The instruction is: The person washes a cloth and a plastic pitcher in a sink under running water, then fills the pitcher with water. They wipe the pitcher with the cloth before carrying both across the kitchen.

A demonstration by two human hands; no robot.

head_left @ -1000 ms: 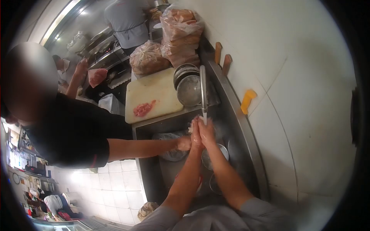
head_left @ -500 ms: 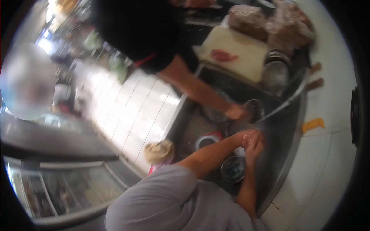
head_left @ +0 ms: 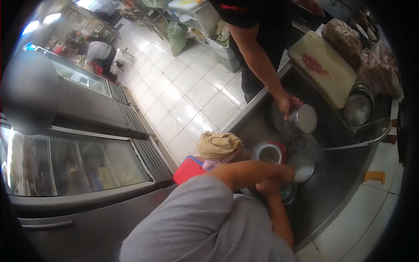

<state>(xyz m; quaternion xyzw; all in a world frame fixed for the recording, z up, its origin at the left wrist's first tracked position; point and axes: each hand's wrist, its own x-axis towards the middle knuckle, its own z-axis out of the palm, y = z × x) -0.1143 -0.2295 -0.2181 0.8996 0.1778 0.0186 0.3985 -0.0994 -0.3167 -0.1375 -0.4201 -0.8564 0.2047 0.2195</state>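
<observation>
My left hand (head_left: 286,173), blurred, reaches over the dark sink (head_left: 334,192) beside a metal bowl (head_left: 304,166) with something whitish inside. Its fingers are too smeared to read, and any hold on the bowl's rim is unclear. Just below it, my right hand (head_left: 269,187) lies against my left wrist, its fingers blurred and partly hidden. Under and behind my right hand sits another metal bowl (head_left: 288,192). A round white-rimmed container (head_left: 268,153) with red at its side stands beyond my left forearm.
Across the sink a co-worker's hand (head_left: 289,105) holds a metal pot (head_left: 305,118). A cutting board (head_left: 323,67) with pieces of meat, bagged items (head_left: 342,39) and a hose (head_left: 362,144) are at the right. A tan cloth bundle (head_left: 218,145) and red container (head_left: 188,171) stand near my left arm.
The view has swung, shifting the sink and board. My hands, earlier clasped together, now overlap at the wrist. The co-worker's hand has a metal pot raised and tilted.
</observation>
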